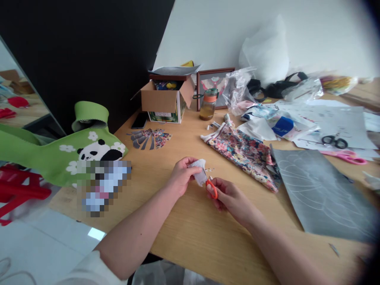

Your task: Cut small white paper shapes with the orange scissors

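Over the middle of the wooden table, my left hand (183, 176) pinches a small pale piece (199, 171), paper or cloth; I cannot tell which. My right hand (227, 194) is closed round the orange handles of small scissors (212, 190). Their blades meet the right edge of the pale piece; whether they are apart is too small to make out. Tiny white scraps (210, 177) lie on the table just beyond the scissors. Further off to the left rests a fan-shaped arrangement of floral and grey cut pieces (151, 138).
Floral fabric (240, 154) and a grey sheet with white line drawing (320, 190) lie at the right. Pink scissors (347, 157) and black scissors (335, 141) rest on papers. Behind stand an open carton (162, 99) and a jar (208, 105). A green panda cloth (89, 148) is at left.
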Demonstrator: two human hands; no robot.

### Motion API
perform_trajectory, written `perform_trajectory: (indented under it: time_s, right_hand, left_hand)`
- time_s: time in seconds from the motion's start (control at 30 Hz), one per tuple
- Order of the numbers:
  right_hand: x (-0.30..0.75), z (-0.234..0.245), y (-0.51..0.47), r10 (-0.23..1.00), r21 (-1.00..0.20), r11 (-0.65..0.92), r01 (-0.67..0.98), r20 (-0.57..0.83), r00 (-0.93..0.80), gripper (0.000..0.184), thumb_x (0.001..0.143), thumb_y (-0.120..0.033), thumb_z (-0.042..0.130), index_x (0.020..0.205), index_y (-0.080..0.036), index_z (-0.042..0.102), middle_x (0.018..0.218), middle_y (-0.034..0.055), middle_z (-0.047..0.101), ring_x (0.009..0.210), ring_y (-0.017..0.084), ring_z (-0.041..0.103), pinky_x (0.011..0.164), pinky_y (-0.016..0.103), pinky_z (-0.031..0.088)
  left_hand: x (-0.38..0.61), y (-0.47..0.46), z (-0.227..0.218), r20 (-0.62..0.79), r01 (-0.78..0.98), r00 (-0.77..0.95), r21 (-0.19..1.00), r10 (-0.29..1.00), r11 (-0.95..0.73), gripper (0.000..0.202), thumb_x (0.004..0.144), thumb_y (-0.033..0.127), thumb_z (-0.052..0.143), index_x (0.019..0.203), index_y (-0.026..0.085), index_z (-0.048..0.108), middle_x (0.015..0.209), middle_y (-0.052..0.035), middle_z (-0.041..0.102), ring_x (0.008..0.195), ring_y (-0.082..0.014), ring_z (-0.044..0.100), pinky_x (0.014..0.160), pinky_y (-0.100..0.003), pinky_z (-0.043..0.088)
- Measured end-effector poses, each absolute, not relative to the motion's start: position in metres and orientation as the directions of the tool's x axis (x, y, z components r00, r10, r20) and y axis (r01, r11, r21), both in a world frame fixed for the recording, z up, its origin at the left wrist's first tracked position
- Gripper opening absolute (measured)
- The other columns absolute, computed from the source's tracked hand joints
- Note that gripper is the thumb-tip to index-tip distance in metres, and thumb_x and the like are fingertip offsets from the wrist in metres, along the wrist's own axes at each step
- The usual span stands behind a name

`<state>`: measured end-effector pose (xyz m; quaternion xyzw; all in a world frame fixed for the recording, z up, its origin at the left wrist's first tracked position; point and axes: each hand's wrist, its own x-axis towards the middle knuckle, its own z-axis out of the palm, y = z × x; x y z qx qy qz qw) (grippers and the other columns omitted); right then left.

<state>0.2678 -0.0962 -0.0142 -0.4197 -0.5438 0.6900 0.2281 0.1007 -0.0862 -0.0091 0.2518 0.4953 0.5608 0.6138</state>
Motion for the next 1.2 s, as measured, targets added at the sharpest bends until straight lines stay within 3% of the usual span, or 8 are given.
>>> perform_trajectory:
  time_s: [0.5, 1.2]
  right_hand:
    - [0.2695, -0.0151, -0.0961, 0.742, -0.939, -0.320, 0.123, -0.329, -0.584, 0.055, 0.071, -0.071, 0.070, 0.074, -0.020, 0.050, 0.059, -0.0058, 0.047, 0.047, 0.008, 0.040, 0.043, 0.022, 0.033]
    - [0.2695, -0.0154, -0.0960, 0.757, -0.948, -0.275, 0.161, -0.317, -0.572, 0.056, 0.073, -0.074, 0.066, 0.073, -0.021, 0.047, 0.056, -0.0067, 0.044, 0.046, 0.008, 0.038, 0.043, 0.022, 0.030]
  left_hand:
    - [0.1017, -0.0858, -0.0082, -0.342, -0.441, -0.116, 0.859, 0.933, 0.260, 0.039, 0.051, 0.013, 0.076, 0.086, 0.014, 0.060, 0.070, 0.0007, 0.066, 0.059, -0.0109, 0.058, 0.057, -0.025, 0.044]
    - [0.1008, -0.0865, -0.0087, -0.335, -0.443, -0.117, 0.860, 0.935, 0.253, 0.037, 0.053, 0.012, 0.077, 0.086, 0.015, 0.060, 0.071, 0.0002, 0.064, 0.058, -0.0100, 0.057, 0.057, -0.024, 0.042]
